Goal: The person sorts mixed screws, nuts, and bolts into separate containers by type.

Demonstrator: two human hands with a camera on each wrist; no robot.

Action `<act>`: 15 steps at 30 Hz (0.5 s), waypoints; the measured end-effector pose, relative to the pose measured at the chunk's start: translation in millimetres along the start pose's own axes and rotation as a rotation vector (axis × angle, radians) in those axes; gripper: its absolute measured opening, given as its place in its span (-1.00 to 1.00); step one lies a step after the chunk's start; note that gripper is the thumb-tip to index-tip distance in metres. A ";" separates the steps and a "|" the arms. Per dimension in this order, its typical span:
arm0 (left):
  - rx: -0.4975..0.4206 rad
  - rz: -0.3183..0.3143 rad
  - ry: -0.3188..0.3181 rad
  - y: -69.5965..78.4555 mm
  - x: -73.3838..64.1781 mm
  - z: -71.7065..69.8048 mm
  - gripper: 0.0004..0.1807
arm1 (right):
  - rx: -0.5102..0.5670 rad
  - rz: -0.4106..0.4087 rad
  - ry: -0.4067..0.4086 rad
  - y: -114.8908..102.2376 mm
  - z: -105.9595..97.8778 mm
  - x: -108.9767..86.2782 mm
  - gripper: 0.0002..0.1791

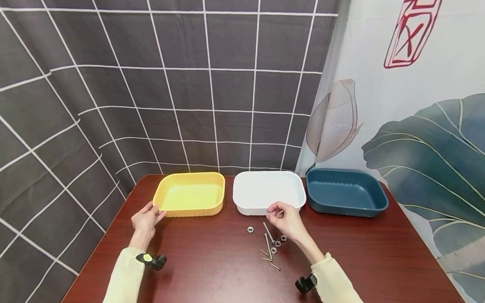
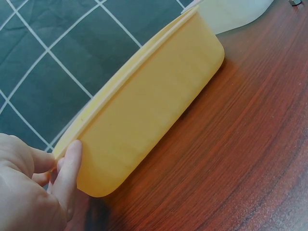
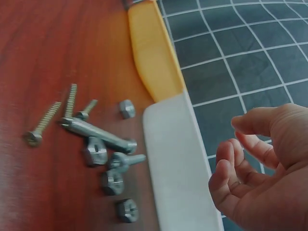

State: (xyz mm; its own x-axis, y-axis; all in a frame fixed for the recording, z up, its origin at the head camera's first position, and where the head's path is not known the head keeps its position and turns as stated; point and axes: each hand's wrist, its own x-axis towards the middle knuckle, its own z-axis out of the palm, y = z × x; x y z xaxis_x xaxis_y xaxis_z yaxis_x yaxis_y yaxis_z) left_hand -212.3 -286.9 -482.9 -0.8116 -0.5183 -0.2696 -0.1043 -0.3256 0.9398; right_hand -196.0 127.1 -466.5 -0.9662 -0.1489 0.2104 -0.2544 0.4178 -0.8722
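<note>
My left hand [image 1: 144, 220] pinches the front left corner of a yellow tray [image 1: 194, 192], thumb against the outer wall and fingers at the rim. In the left wrist view, the tray's long front wall [image 2: 149, 106] runs away from the fingers. Above the front rim of a white tray [image 1: 265, 188], my right hand [image 1: 286, 221] hovers with loosely bent fingers. Nothing shows between its thumb and fingertips in the right wrist view. Just in front of that tray lie several nuts [image 3: 96, 151], long silver bolts [image 3: 98, 134] and small brass-coloured screws [image 3: 45, 124].
A dark blue tray [image 1: 345, 190] stands to the right of the white one, all in a row at the back of the reddish-brown table [image 1: 206, 266]. Behind them hangs a dark gridded cloth [image 1: 232, 93]. A patterned pale curtain [image 1: 376, 111] hangs at the right.
</note>
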 end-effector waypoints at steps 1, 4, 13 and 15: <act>-0.001 0.002 0.000 0.0 0.2 -0.2 -0.45 | 0.000 0.007 0.007 1.5 1.1 -2.5 -0.91; -0.003 0.005 0.007 -0.8 1.3 -0.8 -0.45 | -0.019 0.025 0.032 6.5 4.2 -8.7 -0.89; -0.006 -0.007 0.012 -3.6 3.7 -1.6 -0.45 | -0.105 0.014 0.096 25.7 12.3 -18.5 -0.84; -0.003 -0.006 0.015 -4.1 3.1 -1.6 -0.45 | -0.110 0.020 0.101 28.9 14.1 -20.5 -0.83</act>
State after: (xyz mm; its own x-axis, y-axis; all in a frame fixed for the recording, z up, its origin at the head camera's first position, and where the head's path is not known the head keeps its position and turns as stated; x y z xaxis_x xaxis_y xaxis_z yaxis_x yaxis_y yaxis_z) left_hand -213.4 -288.5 -488.0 -0.8022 -0.5283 -0.2782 -0.1073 -0.3308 0.9376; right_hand -183.0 129.6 -502.2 -0.9689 -0.0507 0.2421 -0.2329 0.5165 -0.8240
